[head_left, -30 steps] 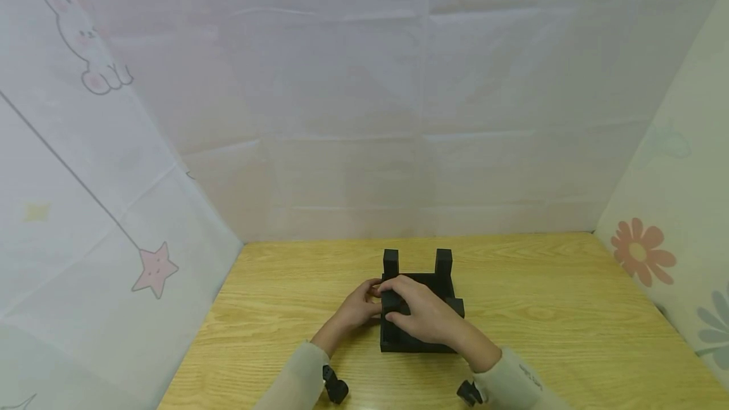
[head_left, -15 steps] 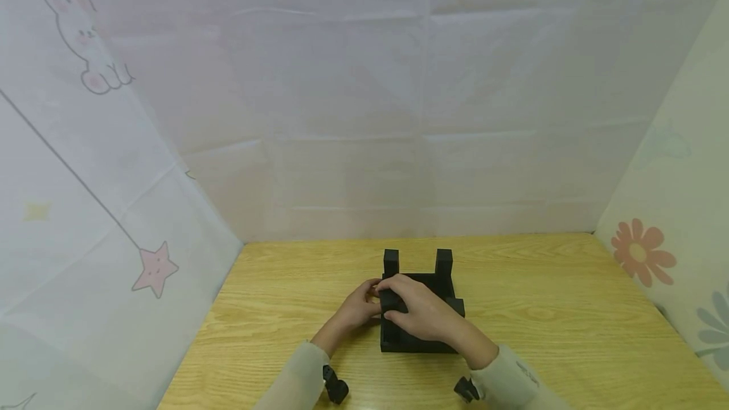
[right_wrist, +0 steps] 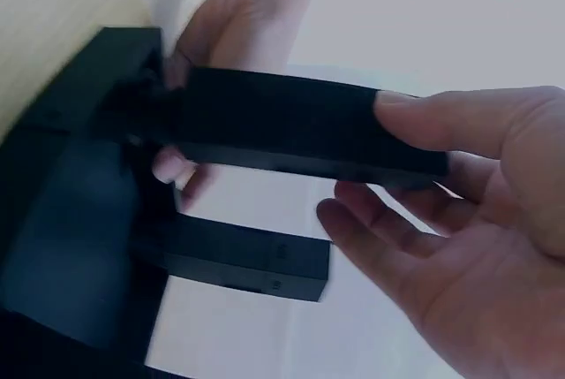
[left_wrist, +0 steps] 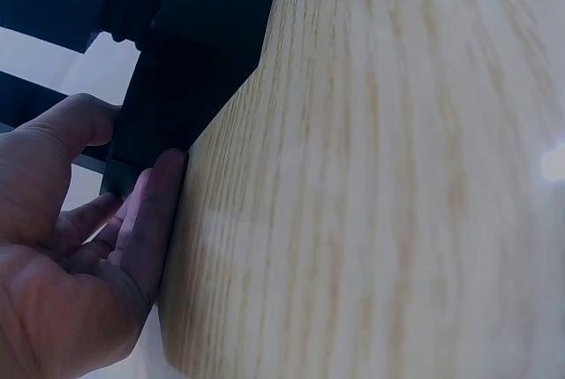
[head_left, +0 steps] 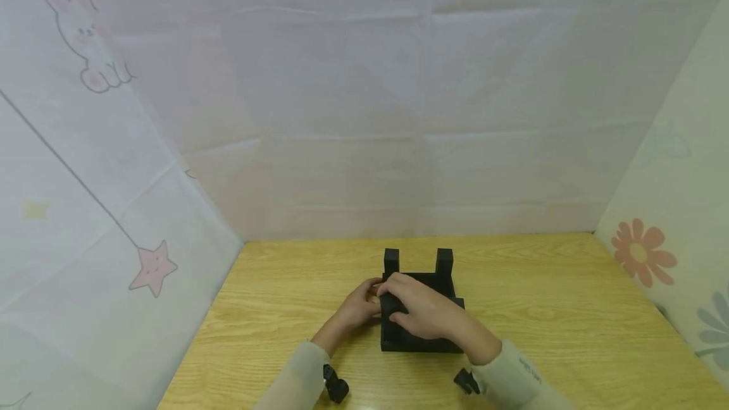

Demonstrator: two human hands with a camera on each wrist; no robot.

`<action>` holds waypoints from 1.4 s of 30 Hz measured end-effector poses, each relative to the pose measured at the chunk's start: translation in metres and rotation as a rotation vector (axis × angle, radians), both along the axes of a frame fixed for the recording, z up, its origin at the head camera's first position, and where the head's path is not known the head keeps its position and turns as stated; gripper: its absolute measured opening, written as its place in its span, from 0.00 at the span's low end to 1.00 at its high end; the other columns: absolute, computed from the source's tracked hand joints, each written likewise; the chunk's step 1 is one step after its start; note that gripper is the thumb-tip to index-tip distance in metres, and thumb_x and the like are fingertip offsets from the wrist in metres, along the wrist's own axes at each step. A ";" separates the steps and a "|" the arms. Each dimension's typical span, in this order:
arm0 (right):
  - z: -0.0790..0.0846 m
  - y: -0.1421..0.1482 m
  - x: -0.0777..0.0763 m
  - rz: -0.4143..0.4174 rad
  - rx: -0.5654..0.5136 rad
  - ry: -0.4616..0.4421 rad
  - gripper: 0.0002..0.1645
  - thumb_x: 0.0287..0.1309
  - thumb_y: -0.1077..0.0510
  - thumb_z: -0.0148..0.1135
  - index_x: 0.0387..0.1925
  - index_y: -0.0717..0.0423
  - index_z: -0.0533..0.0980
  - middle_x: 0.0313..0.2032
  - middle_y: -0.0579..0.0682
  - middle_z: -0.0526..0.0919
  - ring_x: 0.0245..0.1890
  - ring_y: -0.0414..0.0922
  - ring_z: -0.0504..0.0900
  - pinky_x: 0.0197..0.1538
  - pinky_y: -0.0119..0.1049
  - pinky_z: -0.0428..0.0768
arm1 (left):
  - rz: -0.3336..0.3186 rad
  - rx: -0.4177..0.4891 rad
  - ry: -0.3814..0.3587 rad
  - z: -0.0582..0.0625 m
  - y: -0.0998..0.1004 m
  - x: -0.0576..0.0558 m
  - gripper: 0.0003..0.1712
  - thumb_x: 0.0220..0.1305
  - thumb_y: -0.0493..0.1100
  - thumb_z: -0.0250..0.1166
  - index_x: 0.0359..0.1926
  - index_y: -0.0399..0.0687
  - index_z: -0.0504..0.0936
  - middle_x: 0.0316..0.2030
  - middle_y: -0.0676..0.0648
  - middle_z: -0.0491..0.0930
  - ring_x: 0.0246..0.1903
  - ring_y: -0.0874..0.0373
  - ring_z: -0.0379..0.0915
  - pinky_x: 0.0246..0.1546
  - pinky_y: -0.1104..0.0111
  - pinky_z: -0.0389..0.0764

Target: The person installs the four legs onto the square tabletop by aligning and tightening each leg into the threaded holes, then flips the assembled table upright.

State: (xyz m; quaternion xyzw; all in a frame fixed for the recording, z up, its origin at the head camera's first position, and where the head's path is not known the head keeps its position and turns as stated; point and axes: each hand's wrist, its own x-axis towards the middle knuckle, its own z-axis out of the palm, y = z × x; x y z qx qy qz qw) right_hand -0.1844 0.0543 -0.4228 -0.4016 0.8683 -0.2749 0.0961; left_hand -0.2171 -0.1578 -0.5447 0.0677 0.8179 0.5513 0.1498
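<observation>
An upturned black stool frame (head_left: 393,345) with square legs lies on the table. My right hand (head_left: 424,310) grips the near-left leg (right_wrist: 282,123) by its upper end, thumb on one side and fingers on the other. A ribbed, screw-like neck (left_wrist: 132,10) shows between that leg and the base in the left wrist view. With thumb and fingers, my left hand (left_wrist: 79,246) holds the base's edge (left_wrist: 159,105) below the leg. Two far legs (head_left: 444,262) stand upright, and the near-right leg (head_left: 459,302) is partly hidden by my right hand.
The wooden table (head_left: 302,271) extends around the frame on all sides. A pale sheet (head_left: 342,144) hangs behind it, and printed sheets line both sides. A black wrist camera (head_left: 336,388) is strapped at each sleeve.
My right hand shifts and turns very slightly at the leg, its wrist and thumb moving a little. The left hand and the frame stay in place.
</observation>
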 end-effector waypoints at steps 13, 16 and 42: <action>0.010 -0.006 -0.002 0.064 0.114 0.097 0.22 0.63 0.57 0.70 0.58 0.47 0.79 0.49 0.42 0.77 0.41 0.35 0.77 0.44 0.31 0.80 | 0.013 -0.017 0.007 -0.001 -0.002 0.001 0.42 0.67 0.45 0.68 0.75 0.38 0.60 0.60 0.38 0.74 0.49 0.49 0.75 0.48 0.55 0.80; 0.008 -0.009 -0.002 0.041 0.129 0.115 0.22 0.63 0.52 0.71 0.58 0.46 0.79 0.43 0.41 0.76 0.32 0.33 0.72 0.36 0.29 0.76 | 0.021 -0.020 0.002 0.000 -0.003 0.003 0.41 0.67 0.45 0.68 0.75 0.39 0.60 0.60 0.38 0.74 0.51 0.48 0.75 0.50 0.52 0.80; 0.020 0.006 -0.004 0.205 0.215 0.349 0.27 0.60 0.63 0.71 0.61 0.49 0.78 0.62 0.46 0.77 0.60 0.46 0.75 0.55 0.36 0.81 | 0.011 -0.037 -0.018 0.003 0.007 -0.014 0.40 0.69 0.47 0.66 0.76 0.44 0.60 0.63 0.40 0.72 0.53 0.48 0.76 0.49 0.56 0.82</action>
